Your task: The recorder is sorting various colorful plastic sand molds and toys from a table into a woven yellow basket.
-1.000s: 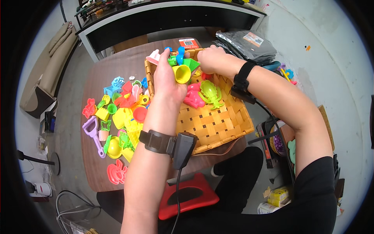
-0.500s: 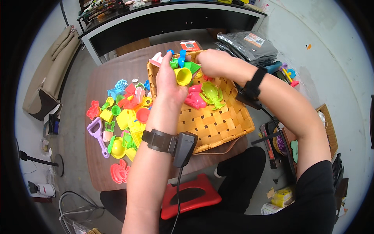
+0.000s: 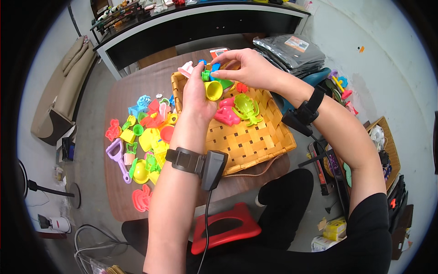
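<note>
Over the far left part of a woven basket [image 3: 246, 153], my left hand [image 3: 197, 95] is closed around a bunch of small plastic toys. Among them are a yellow cup [image 3: 213, 91], a green piece [image 3: 225, 83], a blue piece [image 3: 215, 69] and a pale pink piece [image 3: 185, 69]. My right hand [image 3: 250, 68] reaches in from the right, thumb and fingers apart on either side of the blue piece; contact is unclear. Inside the basket lie a lime-green animal-shaped mould [image 3: 247, 108], a pink mould [image 3: 226, 114] and a small red piece [image 3: 241, 87].
Left of the basket, many colourful sand toys cover the table [image 3: 121, 201], including a purple shovel [image 3: 119, 160] and a yellow dome [image 3: 141, 171]. A red stool [image 3: 226, 230] stands below the near edge. Plastic-wrapped packages [image 3: 292, 55] sit at the far right.
My right hand has come up from the basket's far side and moved to the toys in my left hand, its fingers now spread. A small red piece in the basket shows more clearly.
</note>
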A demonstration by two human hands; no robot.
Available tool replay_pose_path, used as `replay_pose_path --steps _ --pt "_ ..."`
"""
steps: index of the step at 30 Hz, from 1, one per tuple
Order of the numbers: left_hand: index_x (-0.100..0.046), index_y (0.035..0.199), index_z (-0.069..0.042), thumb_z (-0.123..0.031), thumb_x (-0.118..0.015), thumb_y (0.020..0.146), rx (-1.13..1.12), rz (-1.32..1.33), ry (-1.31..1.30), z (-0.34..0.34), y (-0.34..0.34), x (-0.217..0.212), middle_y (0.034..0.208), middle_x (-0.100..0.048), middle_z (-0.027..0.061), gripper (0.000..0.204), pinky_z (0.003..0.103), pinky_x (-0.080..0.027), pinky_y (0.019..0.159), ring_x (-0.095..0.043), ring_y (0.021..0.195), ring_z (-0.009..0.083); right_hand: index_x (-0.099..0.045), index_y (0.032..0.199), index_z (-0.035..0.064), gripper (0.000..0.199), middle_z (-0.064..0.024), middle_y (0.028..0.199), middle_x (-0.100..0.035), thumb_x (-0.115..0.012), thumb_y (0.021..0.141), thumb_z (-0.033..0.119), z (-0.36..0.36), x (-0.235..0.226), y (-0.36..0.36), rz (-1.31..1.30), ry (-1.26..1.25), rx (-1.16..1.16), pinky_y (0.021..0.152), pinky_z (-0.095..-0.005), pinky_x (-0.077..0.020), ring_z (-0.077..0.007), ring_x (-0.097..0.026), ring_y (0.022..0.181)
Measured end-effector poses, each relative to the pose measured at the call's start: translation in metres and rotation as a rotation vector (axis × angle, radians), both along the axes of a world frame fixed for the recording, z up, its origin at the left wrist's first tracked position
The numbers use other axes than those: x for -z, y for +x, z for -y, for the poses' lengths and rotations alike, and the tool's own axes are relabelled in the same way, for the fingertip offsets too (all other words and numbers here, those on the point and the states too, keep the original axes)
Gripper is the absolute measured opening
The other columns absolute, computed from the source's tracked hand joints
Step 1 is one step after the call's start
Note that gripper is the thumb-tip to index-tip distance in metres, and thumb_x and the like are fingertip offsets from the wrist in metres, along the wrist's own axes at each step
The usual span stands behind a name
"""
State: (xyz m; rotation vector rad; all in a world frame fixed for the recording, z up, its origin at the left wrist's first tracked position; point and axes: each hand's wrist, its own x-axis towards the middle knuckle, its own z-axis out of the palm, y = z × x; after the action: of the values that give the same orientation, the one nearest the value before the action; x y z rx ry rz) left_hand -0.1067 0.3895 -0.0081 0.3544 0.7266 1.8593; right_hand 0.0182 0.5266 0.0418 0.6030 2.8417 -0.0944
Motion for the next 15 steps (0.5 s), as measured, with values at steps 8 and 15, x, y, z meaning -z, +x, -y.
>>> replay_pose_path --steps 8,15 --pt "-0.056 0.139 -0.010 -0.038 -0.056 0.116 0.021 0.057 0.066 -0.008 0.008 -0.006 0.133 -0.070 0.0119 0.036 0.057 -0.059 0.114 -0.072 0.126 0.0309 -0.082 0.122 0.0045 0.039 -0.0140 0.105 -0.083 -0.085 0.086 0.019 0.006 -0.002 0.026 -0.070 -0.152 0.044 0.090 -0.0442 -0.0605 -0.0290 -0.079 0.100" --pt "-0.051 0.131 -0.007 -0.033 -0.058 0.114 -0.209 0.174 0.160 -0.019 0.006 -0.010 0.124 -0.067 0.0094 0.032 0.065 -0.056 0.115 -0.067 0.130 0.0293 -0.081 0.123 0.0039 0.043 -0.0140 0.102 -0.083 -0.086 0.084 0.020 -0.032 -0.013 0.042 -0.134 -0.295 0.086 0.087 -0.0423 -0.0612 -0.0281 -0.079 0.096"
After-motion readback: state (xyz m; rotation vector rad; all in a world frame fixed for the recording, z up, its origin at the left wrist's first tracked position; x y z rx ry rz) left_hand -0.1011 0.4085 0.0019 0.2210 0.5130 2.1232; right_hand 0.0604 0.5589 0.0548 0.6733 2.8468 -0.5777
